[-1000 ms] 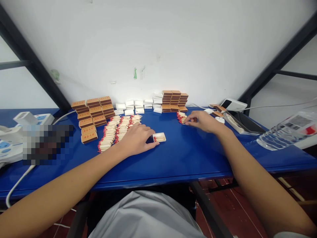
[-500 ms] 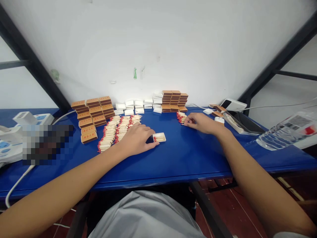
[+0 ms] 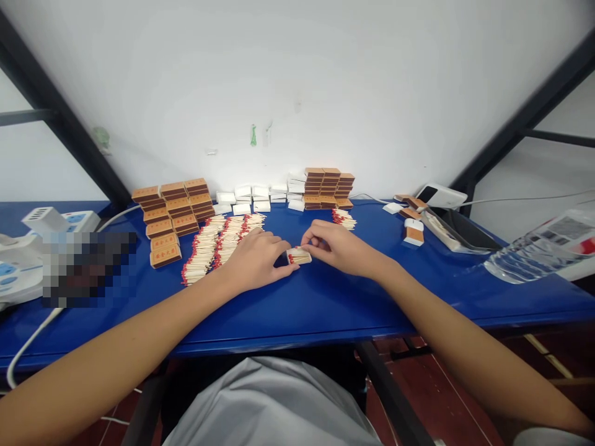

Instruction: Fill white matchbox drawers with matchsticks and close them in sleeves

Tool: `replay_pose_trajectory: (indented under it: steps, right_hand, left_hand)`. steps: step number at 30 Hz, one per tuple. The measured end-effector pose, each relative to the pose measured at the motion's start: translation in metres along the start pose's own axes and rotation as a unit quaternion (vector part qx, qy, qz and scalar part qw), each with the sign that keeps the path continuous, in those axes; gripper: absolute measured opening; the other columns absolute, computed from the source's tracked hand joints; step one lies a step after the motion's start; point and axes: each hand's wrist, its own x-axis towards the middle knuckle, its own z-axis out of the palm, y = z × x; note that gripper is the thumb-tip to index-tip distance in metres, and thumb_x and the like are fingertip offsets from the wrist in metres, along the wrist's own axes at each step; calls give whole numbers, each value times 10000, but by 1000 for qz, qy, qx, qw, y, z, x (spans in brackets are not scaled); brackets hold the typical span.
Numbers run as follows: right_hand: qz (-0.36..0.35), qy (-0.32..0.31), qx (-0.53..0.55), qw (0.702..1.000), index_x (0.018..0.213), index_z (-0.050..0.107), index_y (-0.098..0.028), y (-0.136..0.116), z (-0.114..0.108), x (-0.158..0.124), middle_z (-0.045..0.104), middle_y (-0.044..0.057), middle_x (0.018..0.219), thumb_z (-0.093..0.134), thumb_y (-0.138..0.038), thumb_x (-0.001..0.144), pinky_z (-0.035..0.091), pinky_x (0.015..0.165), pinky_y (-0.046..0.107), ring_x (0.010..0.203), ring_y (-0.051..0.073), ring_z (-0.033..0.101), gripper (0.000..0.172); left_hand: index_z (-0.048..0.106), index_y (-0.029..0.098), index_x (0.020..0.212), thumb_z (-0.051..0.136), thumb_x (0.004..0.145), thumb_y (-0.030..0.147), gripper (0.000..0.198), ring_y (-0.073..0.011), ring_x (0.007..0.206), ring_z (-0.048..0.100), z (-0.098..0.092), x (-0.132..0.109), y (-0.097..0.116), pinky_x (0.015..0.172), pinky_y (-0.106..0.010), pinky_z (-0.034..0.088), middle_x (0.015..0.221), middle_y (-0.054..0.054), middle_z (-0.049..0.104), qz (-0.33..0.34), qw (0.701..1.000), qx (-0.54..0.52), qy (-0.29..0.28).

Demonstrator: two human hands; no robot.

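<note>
My left hand (image 3: 256, 257) rests on the blue table (image 3: 325, 297), fingers curled round the left end of a small white matchbox tray (image 3: 299, 256) that holds a few red-tipped matches. My right hand (image 3: 335, 246) is at the tray's right end, fingertips pinched over it on matches too small to make out clearly. A long heap of loose matches (image 3: 218, 244) lies just left of my left hand. A smaller bunch of matches (image 3: 344, 217) lies behind my right hand.
Brown matchbox stacks stand at back left (image 3: 174, 207) and back centre (image 3: 328, 188), with white empty trays (image 3: 253, 198) between. A lone matchbox (image 3: 413, 233), a power strip (image 3: 441, 226), a phone (image 3: 439, 196) and a water bottle (image 3: 534, 251) lie right. White devices (image 3: 28, 248) sit far left.
My right hand has drawn back from the small match bunch at the rear and come left to the white tray. My left hand has stayed on the tray.
</note>
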Motion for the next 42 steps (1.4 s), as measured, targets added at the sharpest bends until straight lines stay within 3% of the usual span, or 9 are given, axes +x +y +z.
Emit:
replay_pose_trajectory:
  steps: [6, 12, 16, 20, 24, 32, 42]
  right_hand:
    - [-13, -14, -45, 999, 992, 686, -234, -6, 9, 0, 652, 70, 972, 555, -249, 1028, 456, 713, 331, 789, 201, 597, 136]
    - [-11, 6, -36, 999, 1001, 722, -230, 4, -1, 2, 672, 71, 932, 595, -370, 1039, 460, 703, 333, 776, 204, 606, 193]
    - [74, 65, -116, 988, 922, 744, -210, 41, -34, -7, 703, 88, 856, 612, -387, 1006, 433, 711, 365, 761, 230, 607, 236]
    - [165, 40, -168, 971, 850, 777, -197, 90, -62, -21, 709, 89, 787, 656, -346, 908, 399, 655, 355, 699, 228, 598, 200]
    - [166, -4, -134, 977, 850, 801, -202, 112, -67, -25, 735, 73, 769, 681, -394, 888, 417, 658, 340, 694, 219, 606, 229]
    - [136, -13, -105, 985, 932, 823, -213, 112, -62, -22, 756, 86, 817, 670, -460, 940, 429, 673, 355, 710, 230, 607, 291]
    - [126, -9, -111, 986, 949, 841, -216, 108, -62, -22, 775, 98, 872, 641, -404, 947, 448, 710, 366, 756, 240, 621, 275]
  left_hand:
    - [768, 193, 1052, 705, 1003, 489, 307, -280, 947, 733, 4, 0, -3, 909, -429, 489, 935, -61, 795, 4, 1000, -2, 22]
    - [770, 197, 1100, 687, 1014, 508, 334, -282, 958, 732, 4, -1, -3, 924, -426, 502, 969, -77, 795, 0, 1000, -5, 25]
    - [777, 199, 1092, 669, 1021, 522, 348, -293, 989, 729, 3, -2, -3, 943, -431, 505, 967, -88, 786, -9, 1000, -5, 14]
    - [772, 188, 1111, 667, 1021, 529, 369, -295, 981, 725, 3, -3, -3, 948, -443, 504, 980, -90, 790, -4, 1000, -4, 8]
    - [764, 188, 1122, 680, 1016, 512, 351, -286, 973, 727, 3, -3, -4, 932, -432, 500, 971, -78, 792, 1, 1000, -10, 16]
    - [764, 190, 1091, 681, 1017, 516, 345, -291, 969, 730, 1, -3, -3, 903, -432, 495, 953, -73, 786, 5, 1000, 0, 8]
    - [762, 192, 1089, 686, 1016, 511, 337, -283, 965, 730, 1, -3, -2, 908, -429, 489, 953, -65, 784, 5, 1000, -3, 4]
